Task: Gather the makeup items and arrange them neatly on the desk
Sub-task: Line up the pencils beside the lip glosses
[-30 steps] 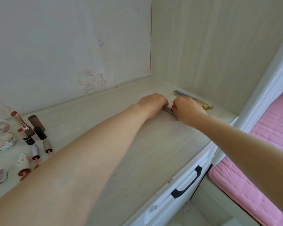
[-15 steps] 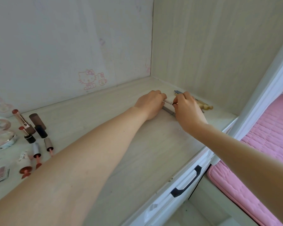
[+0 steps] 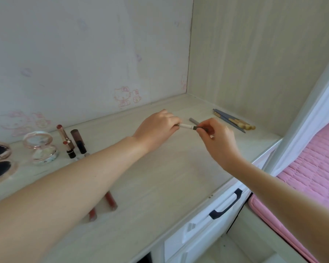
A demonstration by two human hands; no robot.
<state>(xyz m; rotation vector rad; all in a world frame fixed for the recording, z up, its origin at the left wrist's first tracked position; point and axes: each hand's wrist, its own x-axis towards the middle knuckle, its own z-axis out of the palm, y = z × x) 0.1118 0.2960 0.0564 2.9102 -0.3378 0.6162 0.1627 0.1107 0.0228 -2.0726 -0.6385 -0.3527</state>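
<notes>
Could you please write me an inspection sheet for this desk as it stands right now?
Surface: pale wood-grain desk, set against a wall with faint pink cartoon prints.
Job's things: a white pencil held between both hands above the desk; a grey pencil lying just behind it; brushes grouped at the far right; lipsticks and compacts at the left; two red tubes partly under the left forearm.
Clutter: nothing seen.
Grippers: left hand grips one end of the white pencil; right hand pinches its dark end.
Cables: nothing seen.
Surroundings: white drawer with black handle below; pink bedding at right.
</notes>
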